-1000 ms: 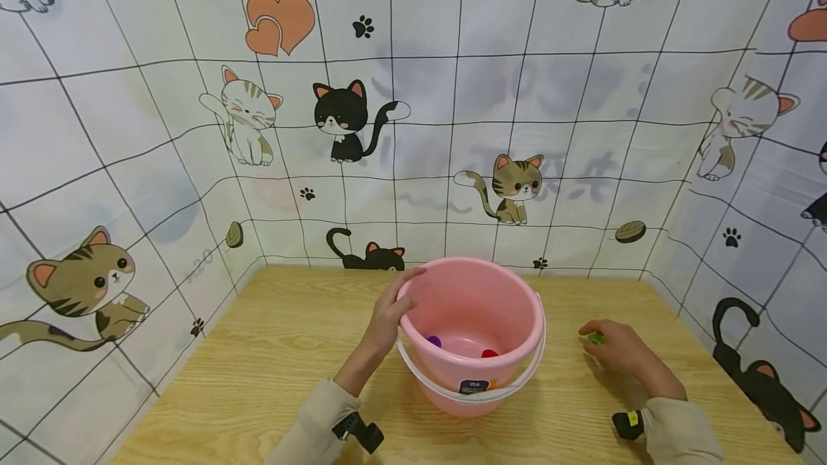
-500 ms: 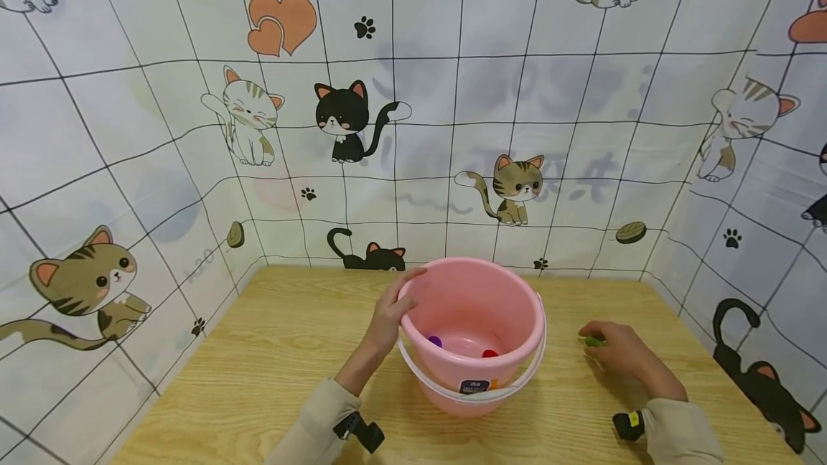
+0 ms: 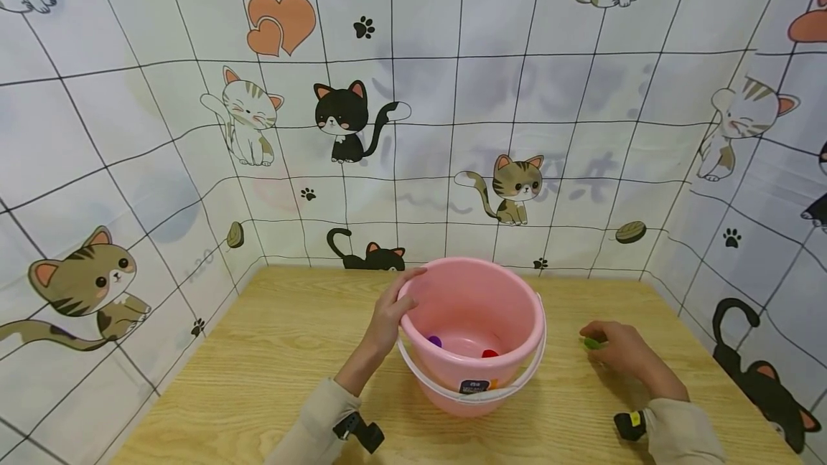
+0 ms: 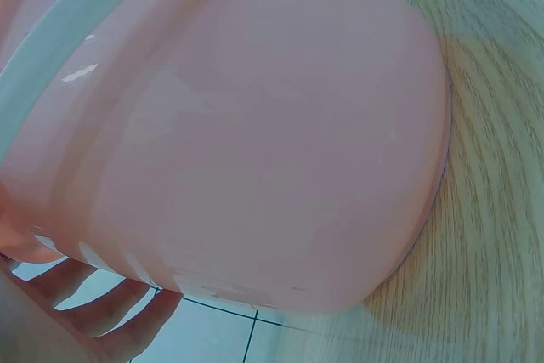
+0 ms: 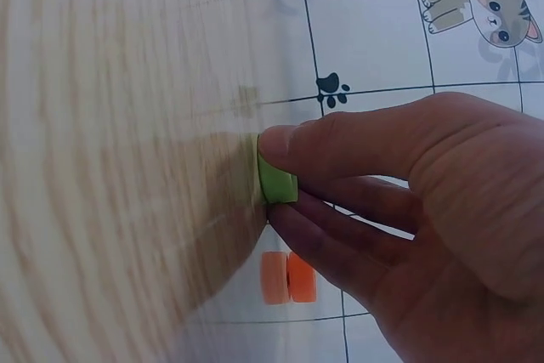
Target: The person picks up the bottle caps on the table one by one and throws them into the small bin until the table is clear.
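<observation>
A pink bucket (image 3: 474, 307) stands upright on the table, its white handle (image 3: 474, 399) lowered across the front. My left hand (image 3: 388, 318) grips the bucket's left rim; in the left wrist view, its fingers (image 4: 127, 316) lie along the outer wall. Inside the bucket are a purple piece (image 3: 435, 341) and a red piece (image 3: 489, 354), both partly hidden by the front rim. To the right of the bucket, my right hand (image 3: 617, 350) pinches a small green piece (image 5: 279, 180) between thumb and fingers, at the tabletop.
Beyond the right hand, a small orange piece (image 5: 303, 277) shows in the right wrist view, with a paler copy beside it like a reflection. The wood-grain table (image 3: 278, 350) is enclosed by white cat-print cloth walls (image 3: 420, 92) at the back and sides.
The green piece has shifted and turned slightly in the right hand's fingers. The left hand and the bucket stay where they were.
</observation>
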Available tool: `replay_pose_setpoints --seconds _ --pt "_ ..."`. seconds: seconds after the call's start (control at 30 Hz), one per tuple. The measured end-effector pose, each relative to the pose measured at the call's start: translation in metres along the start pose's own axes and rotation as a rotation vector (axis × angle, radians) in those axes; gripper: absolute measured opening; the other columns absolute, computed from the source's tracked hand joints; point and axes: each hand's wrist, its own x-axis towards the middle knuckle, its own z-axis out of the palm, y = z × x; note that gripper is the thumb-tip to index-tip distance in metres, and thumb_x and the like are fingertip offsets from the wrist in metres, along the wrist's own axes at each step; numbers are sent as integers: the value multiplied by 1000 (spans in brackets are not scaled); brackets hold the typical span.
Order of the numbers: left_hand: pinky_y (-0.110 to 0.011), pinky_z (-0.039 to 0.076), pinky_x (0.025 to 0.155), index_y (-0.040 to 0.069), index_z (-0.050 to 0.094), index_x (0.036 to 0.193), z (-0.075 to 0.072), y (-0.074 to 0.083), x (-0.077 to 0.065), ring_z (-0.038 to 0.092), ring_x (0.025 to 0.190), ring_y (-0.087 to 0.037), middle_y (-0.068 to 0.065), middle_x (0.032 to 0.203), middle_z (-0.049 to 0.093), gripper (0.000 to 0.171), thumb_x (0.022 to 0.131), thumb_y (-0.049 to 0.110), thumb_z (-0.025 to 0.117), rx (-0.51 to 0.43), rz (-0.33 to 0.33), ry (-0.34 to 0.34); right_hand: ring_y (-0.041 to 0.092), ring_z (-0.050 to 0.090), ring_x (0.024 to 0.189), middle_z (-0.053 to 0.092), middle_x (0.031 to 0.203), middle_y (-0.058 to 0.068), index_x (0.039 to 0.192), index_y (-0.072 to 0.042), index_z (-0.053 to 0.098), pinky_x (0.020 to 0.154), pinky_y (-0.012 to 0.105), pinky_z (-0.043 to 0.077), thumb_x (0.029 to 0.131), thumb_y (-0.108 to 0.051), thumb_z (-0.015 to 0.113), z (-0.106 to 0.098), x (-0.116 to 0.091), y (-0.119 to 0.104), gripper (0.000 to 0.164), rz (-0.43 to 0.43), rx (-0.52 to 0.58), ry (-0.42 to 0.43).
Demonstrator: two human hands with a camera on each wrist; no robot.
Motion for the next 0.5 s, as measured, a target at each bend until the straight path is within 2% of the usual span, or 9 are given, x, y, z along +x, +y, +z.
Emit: replay_pose_setpoints --seconds 0.17,0.5 --pt "-61 54 99 21 55 148 0 0 0 61 123 -41 -14 150 54 57 93 13 48 6 5 5 42 69 100 74 107 22 114 6 70 87 59 55 80 -4 77 2 0 0 35 -17 -20 14" --pt "-58 54 101 23 56 147 1 1 0 61 125 -37 -11 151 54 57 92 14 49 8 1 8 41 69 98 74 105 21 112 7 71 87 58 55 80 0 76 3 1 1 33 4 -12 10"
